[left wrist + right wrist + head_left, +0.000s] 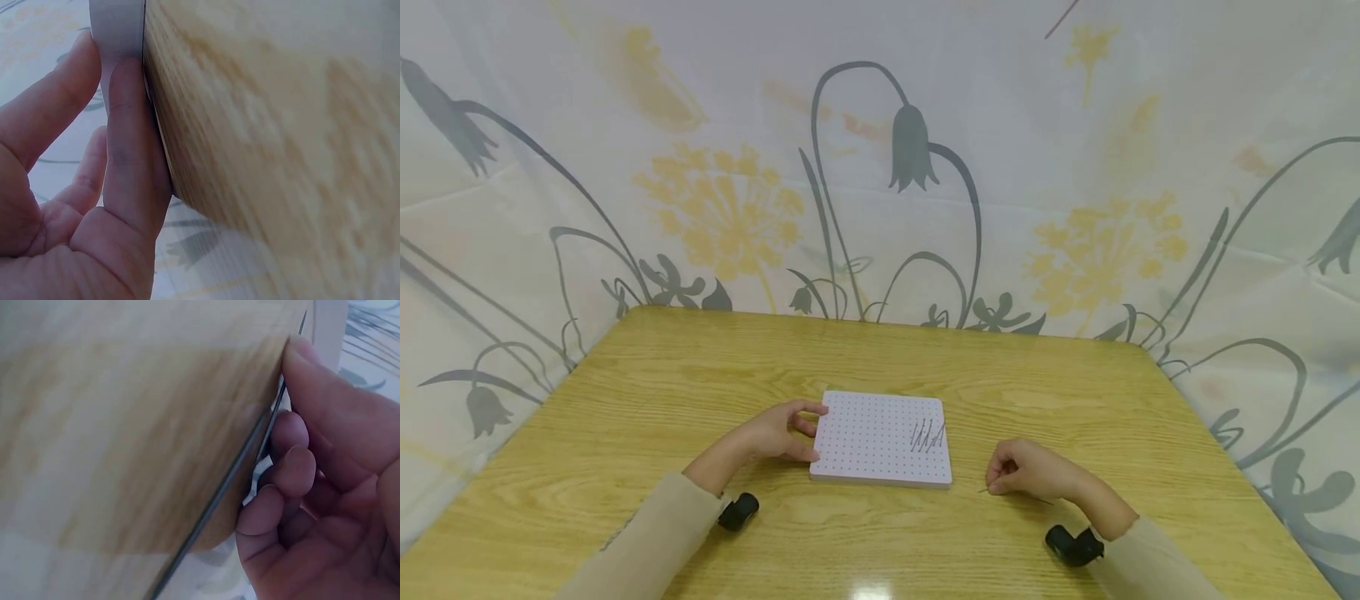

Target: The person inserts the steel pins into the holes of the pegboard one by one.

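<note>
Head view, left hand (778,433) steadying pegboard (880,439), right hand (1026,471) apparently pinching thin needle (1017,494)

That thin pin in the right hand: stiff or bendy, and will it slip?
The pin looks straight along its length, so probably stiff. It is very thin and smooth, so likely light and slippery in the right hand. Set on the table, it may roll.

Both forearms, in beige sleeves, reach forward low. The left hand (778,435) lies with fingers extended and thumb apart. The right hand (1028,472) is curled, fingertips pinched together.
</note>
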`<state>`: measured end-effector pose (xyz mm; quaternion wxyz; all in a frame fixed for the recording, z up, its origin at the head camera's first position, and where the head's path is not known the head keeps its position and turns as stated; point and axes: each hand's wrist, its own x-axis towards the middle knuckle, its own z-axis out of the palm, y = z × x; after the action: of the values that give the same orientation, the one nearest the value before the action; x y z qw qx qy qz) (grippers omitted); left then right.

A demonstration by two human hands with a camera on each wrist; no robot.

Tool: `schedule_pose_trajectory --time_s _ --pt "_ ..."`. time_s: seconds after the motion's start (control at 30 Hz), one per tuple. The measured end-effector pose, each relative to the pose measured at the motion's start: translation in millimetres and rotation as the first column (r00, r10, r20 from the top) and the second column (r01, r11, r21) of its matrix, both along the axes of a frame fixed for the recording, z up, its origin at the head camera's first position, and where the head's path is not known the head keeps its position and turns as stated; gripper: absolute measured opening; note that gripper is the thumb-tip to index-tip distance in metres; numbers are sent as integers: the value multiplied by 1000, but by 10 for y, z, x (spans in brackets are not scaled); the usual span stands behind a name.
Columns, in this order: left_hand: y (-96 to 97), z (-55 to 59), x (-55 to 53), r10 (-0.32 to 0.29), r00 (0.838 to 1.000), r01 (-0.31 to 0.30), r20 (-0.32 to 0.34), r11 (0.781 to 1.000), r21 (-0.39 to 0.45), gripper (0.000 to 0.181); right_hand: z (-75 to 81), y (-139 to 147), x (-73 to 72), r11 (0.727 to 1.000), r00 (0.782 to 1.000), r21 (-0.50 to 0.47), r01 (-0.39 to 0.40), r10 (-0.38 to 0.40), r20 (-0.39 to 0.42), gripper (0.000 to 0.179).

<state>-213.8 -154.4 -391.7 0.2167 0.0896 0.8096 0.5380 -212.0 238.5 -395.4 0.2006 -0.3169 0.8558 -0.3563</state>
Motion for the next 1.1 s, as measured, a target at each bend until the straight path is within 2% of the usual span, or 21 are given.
schedule_pose_trajectory --time_s 0.17,0.37,0.47,0.63,0.83,1.1 --pt "2 -4 -3 -9 1000 9 -13 1000 -18 66 19 18 -10 999 999 -1 -40 40 25 9" --pt "4 -8 -2 -4 1000 4 -7 1000 -11 66 10 39 -36 1000 998 3 -3 3 58 13" --pt "6 -5 1 0 1000 0 -2 1000 -10 65 1 27 -49 998 997 -44 41 -38 62 14" --pt "3 -8 0 2 1000 -2 2 1000 -11 66 1 -46 -56 985 995 -137 101 -101 4 13" --pt "3 -5 4 7 1000 -7 10 1000 -7 66 -1 -142 -43 974 983 -170 152 -166 -75 10" --pt "5 4 9 15 1000 -15 15 1000 8 66 -20 -293 -44 944 981 -274 184 -194 -8 11"
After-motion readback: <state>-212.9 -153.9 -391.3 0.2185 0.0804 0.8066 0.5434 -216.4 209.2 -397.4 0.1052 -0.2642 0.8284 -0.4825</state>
